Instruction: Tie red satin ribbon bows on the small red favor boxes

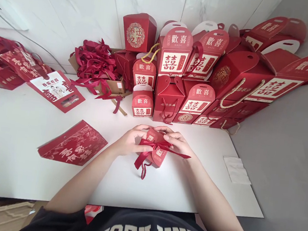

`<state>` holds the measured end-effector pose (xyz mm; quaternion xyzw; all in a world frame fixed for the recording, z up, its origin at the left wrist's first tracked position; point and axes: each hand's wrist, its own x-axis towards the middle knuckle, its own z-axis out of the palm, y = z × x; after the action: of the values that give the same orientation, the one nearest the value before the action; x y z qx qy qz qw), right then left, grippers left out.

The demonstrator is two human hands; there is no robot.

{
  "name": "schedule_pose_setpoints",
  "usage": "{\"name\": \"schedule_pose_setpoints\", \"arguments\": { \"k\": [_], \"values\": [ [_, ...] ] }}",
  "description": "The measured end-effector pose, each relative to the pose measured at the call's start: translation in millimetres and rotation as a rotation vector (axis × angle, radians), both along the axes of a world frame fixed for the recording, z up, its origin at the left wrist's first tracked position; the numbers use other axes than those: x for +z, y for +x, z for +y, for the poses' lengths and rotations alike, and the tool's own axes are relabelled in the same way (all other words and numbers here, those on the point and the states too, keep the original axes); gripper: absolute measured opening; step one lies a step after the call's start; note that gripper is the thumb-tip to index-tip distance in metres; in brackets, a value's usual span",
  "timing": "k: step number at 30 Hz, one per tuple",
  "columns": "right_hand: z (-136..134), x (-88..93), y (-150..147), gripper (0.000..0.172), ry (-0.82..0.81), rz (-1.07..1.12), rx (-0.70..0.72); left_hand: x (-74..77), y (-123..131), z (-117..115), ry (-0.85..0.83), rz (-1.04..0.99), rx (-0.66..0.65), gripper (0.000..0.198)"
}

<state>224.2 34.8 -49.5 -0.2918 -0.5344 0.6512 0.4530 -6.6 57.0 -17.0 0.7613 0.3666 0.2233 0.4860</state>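
A small red gift box (160, 161) with gold lettering stands on the table in front of me, between my hands. A dark red ribbon (146, 148) crosses its top in a bow, one tail hanging to the lower left and another reaching right. My left hand (132, 139) grips the box's left side, its thumb lying along the ribbon. From the right, my right hand (178, 141) holds the box, fingers curled over its far edge and top beside the bow. A twisted red cord loop (144, 172) sticks out at the near side.
Red gift boxes (197, 98) are stacked along the wall and far right. A cardboard box of loose ribbons (96, 62) stands behind left. A flat red bag (75, 144) and a printed carton (58, 91) lie left. White tissue (236, 170) lies near the right edge.
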Motion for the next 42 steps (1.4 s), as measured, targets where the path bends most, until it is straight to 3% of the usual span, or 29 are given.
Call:
{"name": "schedule_pose_setpoints", "arguments": {
  "k": [4,9,13,18,25,28,42],
  "values": [
    [-2,8.6,6,0.034,0.1,-0.166,-0.052,4.5,10,-6,0.059,0.044,0.14,0.044],
    [-8,19.6,4,0.036,0.14,-0.222,-0.08,9.2,24,-13,0.245,0.223,0.275,0.049],
    [-8,15.2,-5,0.033,0.066,-0.115,-0.12,11.9,26,-14,0.292,0.307,0.23,0.052],
    [2,5.9,-10,0.031,-0.026,-0.019,-0.158,11.6,25,-12,0.243,0.243,0.171,0.044],
    [5,5.4,-3,0.031,0.048,-0.169,-0.123,9.8,18,-11,0.257,0.186,0.135,0.029],
    [2,5.6,-2,0.031,0.065,-0.184,-0.108,10.4,14,-12,0.272,0.176,0.133,0.037],
    [-1,5.6,2,0.044,0.17,-0.286,-0.134,7.7,6,-15,0.222,0.23,0.301,0.043]
  ]
}}
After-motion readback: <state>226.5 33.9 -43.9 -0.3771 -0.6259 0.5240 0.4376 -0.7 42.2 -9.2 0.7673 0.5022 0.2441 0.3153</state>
